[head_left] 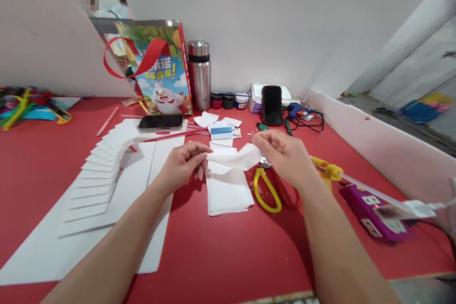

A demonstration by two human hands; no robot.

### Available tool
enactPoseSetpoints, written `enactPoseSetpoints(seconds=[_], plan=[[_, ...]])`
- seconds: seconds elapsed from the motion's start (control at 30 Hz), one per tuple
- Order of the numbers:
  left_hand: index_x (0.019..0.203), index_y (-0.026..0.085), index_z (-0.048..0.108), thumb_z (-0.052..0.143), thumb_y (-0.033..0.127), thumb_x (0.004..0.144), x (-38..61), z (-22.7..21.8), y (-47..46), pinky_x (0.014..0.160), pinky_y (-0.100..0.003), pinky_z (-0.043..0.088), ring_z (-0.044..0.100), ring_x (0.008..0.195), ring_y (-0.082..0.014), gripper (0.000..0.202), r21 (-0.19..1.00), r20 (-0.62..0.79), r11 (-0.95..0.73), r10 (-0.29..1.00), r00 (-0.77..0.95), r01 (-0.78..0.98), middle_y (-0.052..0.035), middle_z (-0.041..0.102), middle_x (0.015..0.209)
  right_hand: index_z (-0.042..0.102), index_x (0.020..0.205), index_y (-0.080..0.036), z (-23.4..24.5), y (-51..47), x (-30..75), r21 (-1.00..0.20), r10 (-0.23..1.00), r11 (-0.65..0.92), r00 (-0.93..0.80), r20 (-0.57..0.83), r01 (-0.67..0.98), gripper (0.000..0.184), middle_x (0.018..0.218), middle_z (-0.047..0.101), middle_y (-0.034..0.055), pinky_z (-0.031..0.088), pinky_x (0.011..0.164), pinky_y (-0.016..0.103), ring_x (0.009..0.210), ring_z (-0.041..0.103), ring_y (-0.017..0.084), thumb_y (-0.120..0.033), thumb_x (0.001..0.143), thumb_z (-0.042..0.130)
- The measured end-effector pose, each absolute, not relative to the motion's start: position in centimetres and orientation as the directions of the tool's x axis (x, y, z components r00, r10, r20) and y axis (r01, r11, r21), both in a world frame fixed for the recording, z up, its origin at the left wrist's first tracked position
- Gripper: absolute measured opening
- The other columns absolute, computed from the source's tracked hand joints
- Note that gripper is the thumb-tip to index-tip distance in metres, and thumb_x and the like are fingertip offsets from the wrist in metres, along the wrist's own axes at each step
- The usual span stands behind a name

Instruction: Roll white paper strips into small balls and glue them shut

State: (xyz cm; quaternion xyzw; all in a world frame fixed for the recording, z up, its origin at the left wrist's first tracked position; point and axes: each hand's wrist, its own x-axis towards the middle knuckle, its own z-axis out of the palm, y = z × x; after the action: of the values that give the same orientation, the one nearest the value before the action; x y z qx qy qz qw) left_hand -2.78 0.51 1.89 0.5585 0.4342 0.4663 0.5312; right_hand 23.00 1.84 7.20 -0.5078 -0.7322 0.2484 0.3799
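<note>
A strip of thin white paper (245,157) is stretched between my two hands in the middle of the view. My left hand (187,164) pinches its left end between thumb and fingers. At the other end, my right hand (280,152) grips the strip's corner with closed fingertips. Directly below lies a stack of white paper sheets (228,194) on the red table. Scissors with yellow and orange handles (265,192) lie partly under my right hand. To the left, a fanned row of folded white card pieces (96,175) rests on a large white sheet (32,256).
Behind stand a steel flask (200,76), a printed bag (160,76), small paint jars (228,100) and an upright phone (272,104). Another phone (160,122) lies flat. At right are a yellow glue gun (329,171) and a purple box (374,213). A white partition (249,23) closes the back.
</note>
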Motion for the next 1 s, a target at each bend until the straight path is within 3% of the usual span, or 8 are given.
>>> enactPoseSetpoints(seconds=[0.07, 0.1, 0.2, 0.33, 0.5, 0.73, 0.9, 1.0], plan=[[0.097, 0.014, 0.063, 0.068, 0.031, 0.089, -2.2, 1.7, 0.2, 0.043, -0.021, 0.044, 0.060, 0.043, -0.0106, 0.020, 0.999, 0.028, -0.031, 0.963, 0.267, 0.008, 0.0004, 0.065, 0.063, 0.066, 0.107, -0.021, 6.7, 1.2, 21.4, -0.644, 0.821, 0.519, -0.118, 0.559, 0.561, 0.023, 0.110, 0.072, 0.0099, 0.048, 0.091, 0.038, 0.101, 0.067, 0.024, -0.040, 0.097, 0.058], [0.096, 0.014, 0.062, 0.068, 0.032, 0.089, -1.9, 1.7, 0.0, 0.042, -0.021, 0.044, 0.060, 0.043, -0.0110, 0.020, 1.000, 0.014, -0.018, 0.954, 0.301, 0.010, 0.0004, 0.065, 0.063, 0.064, 0.112, -0.022, 6.4, 0.8, 20.4, -0.611, 0.787, 0.580, -0.177, 0.591, 0.539, 0.022, 0.116, 0.071, 0.0111, 0.047, 0.097, 0.039, 0.109, 0.066, 0.025, -0.037, 0.098, 0.056], [0.093, 0.016, 0.057, 0.069, 0.035, 0.089, -1.3, 1.8, -0.4, 0.043, -0.021, 0.045, 0.061, 0.043, -0.0112, 0.023, 1.000, 0.006, 0.003, 0.940, 0.341, -0.026, 0.0015, 0.065, 0.064, 0.056, 0.125, -0.019, 5.1, 0.1, 18.2, -0.660, 0.838, 0.543, -0.380, 0.391, 0.519, 0.030, 0.115, 0.073, 0.0133, 0.049, 0.089, 0.038, 0.105, 0.069, 0.025, -0.035, 0.100, 0.052], [0.094, 0.017, 0.055, 0.070, 0.038, 0.089, -1.3, 2.1, -0.3, 0.045, -0.021, 0.047, 0.062, 0.045, -0.0113, 0.026, 0.998, 0.008, 0.014, 0.940, 0.340, -0.060, 0.0018, 0.065, 0.065, 0.062, 0.091, -0.018, 3.9, 0.3, 17.5, -0.658, 0.852, 0.440, -0.515, 0.092, 0.611, 0.024, 0.082, 0.071, 0.0073, 0.041, 0.065, 0.029, 0.073, 0.064, 0.019, -0.036, 0.102, 0.050], [0.102, 0.016, 0.057, 0.068, 0.038, 0.090, -1.5, 2.0, -0.2, 0.047, -0.022, 0.049, 0.064, 0.050, -0.0124, 0.027, 0.997, 0.001, 0.027, 0.938, 0.346, -0.076, -0.0002, 0.067, 0.070, 0.058, 0.081, -0.018, 4.0, 0.8, 18.2, -0.631, 0.836, 0.486, -0.531, 0.135, 0.605, 0.021, 0.074, 0.064, 0.0026, 0.033, 0.063, 0.027, 0.068, 0.055, 0.015, -0.025, 0.100, 0.051], [0.091, 0.016, 0.059, 0.057, 0.039, 0.097, -1.4, 1.6, -0.6, 0.052, -0.023, 0.046, 0.061, 0.057, -0.0123, 0.024, 0.993, 0.009, -0.058, 0.911, 0.412, 0.107, -0.0022, 0.064, 0.073, 0.061, 0.080, -0.019, 4.7, 0.9, 18.8, -0.662, 0.858, 0.427, -0.506, 0.082, 0.616, 0.021, 0.069, 0.061, -0.0006, 0.030, 0.061, 0.027, 0.064, 0.051, 0.013, -0.025, 0.097, 0.051], [0.087, 0.018, 0.063, 0.049, 0.033, 0.101, -1.5, 1.8, -0.7, 0.065, -0.027, 0.048, 0.061, 0.064, -0.0148, 0.025, 0.914, 0.102, -0.261, 0.889, 0.446, 0.312, -0.0029, 0.065, 0.072, 0.063, 0.077, -0.019, 4.8, 0.8, 18.7, -0.747, 0.875, 0.323, -0.484, 0.000, 0.582, 0.021, 0.065, 0.055, -0.0021, 0.029, 0.057, 0.026, 0.062, 0.047, 0.012, -0.029, 0.093, 0.055], [0.091, 0.019, 0.067, 0.047, 0.025, 0.100, -1.6, 2.0, -0.8, 0.073, -0.030, 0.047, 0.064, 0.076, -0.0183, 0.023, 0.738, 0.272, -0.492, 0.843, 0.464, 0.462, -0.0065, 0.069, 0.083, 0.064, 0.072, -0.017, 4.9, 0.9, 18.7, -0.862, 0.884, 0.136, -0.452, -0.116, 0.488, 0.023, 0.059, 0.046, -0.0041, 0.027, 0.053, 0.025, 0.056, 0.039, 0.010, -0.031, 0.090, 0.058]])
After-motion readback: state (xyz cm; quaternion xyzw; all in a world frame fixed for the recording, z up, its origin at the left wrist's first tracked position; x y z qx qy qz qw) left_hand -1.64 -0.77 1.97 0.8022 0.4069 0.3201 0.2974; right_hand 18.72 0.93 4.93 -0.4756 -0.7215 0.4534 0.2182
